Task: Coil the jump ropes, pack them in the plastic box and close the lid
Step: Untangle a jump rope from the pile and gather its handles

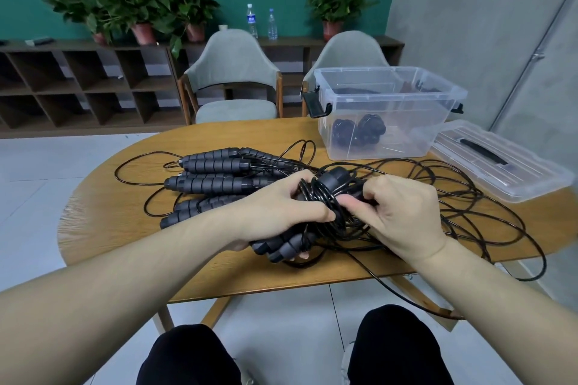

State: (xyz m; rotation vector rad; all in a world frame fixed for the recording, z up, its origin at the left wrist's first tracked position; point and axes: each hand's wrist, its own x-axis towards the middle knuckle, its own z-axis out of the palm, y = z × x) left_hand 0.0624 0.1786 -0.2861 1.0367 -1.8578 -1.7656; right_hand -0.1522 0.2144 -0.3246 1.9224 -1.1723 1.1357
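While both hands work at table centre, entries as follows:
Left hand: fingers curled round a pair of black handles and the cord coil; thumb pressed along the coil
Right hand: fingers bent inward, tips pinching the cord at the coil's 3 o'clock side
Coil: several loops wound round the held handles, between the two hands
Loose jump ropes: ribbed black handles piled at 10 o'clock from the hands; cords sprawl over the wooden table toward 3 o'clock, one loop hanging off the near edge
Plastic box: clear, at 1 o'clock, open, black latches flipped out; dark coiled bundles visible inside on the floor
Lid: lies flat on the table at 2 o'clock, just beside the box
Background: two grey chairs at 12 o'clock
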